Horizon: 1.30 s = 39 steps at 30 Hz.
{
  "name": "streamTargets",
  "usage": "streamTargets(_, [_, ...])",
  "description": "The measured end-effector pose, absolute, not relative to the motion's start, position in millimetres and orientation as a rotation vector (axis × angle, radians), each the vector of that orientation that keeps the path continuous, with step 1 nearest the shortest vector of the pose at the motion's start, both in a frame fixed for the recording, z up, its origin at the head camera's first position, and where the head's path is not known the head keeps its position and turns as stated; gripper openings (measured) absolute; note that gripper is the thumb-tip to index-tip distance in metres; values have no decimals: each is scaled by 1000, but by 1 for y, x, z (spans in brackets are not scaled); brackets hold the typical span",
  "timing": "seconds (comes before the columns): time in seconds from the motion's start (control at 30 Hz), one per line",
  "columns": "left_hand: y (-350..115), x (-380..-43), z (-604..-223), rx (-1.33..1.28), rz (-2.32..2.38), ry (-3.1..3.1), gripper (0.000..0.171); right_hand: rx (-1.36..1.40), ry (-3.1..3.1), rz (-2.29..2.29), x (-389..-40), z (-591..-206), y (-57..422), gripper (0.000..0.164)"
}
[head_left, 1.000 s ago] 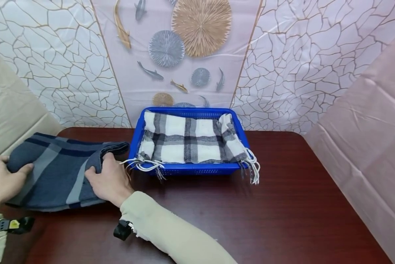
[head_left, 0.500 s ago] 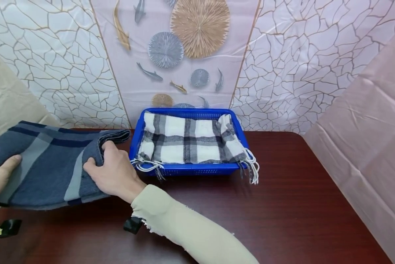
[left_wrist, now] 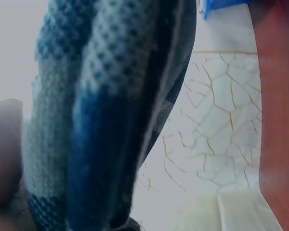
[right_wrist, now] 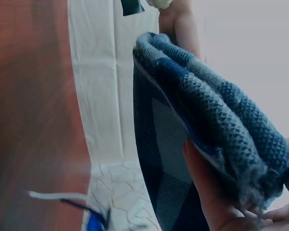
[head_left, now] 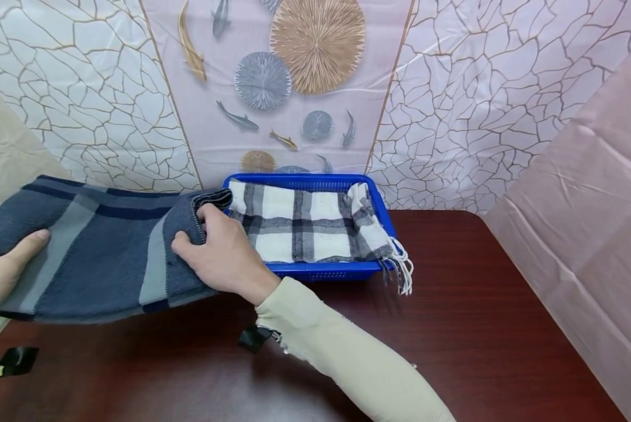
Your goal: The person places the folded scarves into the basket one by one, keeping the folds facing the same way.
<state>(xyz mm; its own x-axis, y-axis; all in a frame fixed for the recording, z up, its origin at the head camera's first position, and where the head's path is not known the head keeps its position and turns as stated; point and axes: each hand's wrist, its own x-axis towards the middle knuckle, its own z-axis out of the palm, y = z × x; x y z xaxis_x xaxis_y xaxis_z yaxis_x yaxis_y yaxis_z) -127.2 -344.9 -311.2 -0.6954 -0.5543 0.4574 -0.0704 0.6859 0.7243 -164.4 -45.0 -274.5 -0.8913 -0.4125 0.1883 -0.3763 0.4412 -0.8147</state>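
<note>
A folded blue-grey plaid scarf (head_left: 115, 252) is held up off the table between both hands. At its left end my left hand (head_left: 4, 266) grips it, thumb on the upper face, fingers partly out of frame. My right hand (head_left: 228, 252) pinches the opposite end, where the folded layers show. That corner overlaps the left side of a blue basket (head_left: 326, 269) in the head view. Inside the basket lies a white and grey checked scarf (head_left: 320, 240), its fringe hanging over the front right. The right wrist view shows the blue-grey scarf's folded edge (right_wrist: 207, 91) close up.
A dark red-brown table (head_left: 452, 328) carries the basket near its back edge. Patterned sheeting (head_left: 452, 105) stands behind it. A plain pinkish sheet (head_left: 584, 205) borders the right side, a cream one (head_left: 4, 135) the left.
Both hands have lifted the blue-grey scarf from low over the table's left side. It has then shifted right, its right end now in front of the basket's left edge.
</note>
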Motion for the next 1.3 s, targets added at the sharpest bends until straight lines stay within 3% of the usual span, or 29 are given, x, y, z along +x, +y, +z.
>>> streamTargets(0.07, [-340, -126, -305, 458, -952, -2229, 42, -753, 2665, -1456, -167, -272, -38, 16])
streamTargets(0.17, [-332, -126, -293, 416, -937, -2314, 22, -778, 2675, -1434, -171, -269, -27, 17])
streamTargets(0.3, [-323, -126, -279, 291, -907, -2380, 20, -767, 2670, -1412, -177, -264, -11, 22])
streamTargets(0.37, [-320, -126, -273, 224, -918, -2375, 30, -763, 2688, -1401, -178, -260, -4, 23])
streamTargets(0.47, [-310, -126, -262, 165, -867, -2411, 19, -766, 2706, -1403, -181, -254, 7, 22])
streamTargets(0.6, [-295, -129, -249, 132, -806, -2488, 44, -768, 2717, -1427, -186, -246, 21, 22])
streamTargets(0.7, [-286, -136, -242, 105, -815, -2525, 49, -759, 2714, -1443, -191, -242, 32, 21])
streamTargets(1.3, [-223, -191, -241, -131, -891, -2642, 51, -585, 2658, -1567, -225, -254, 105, 23])
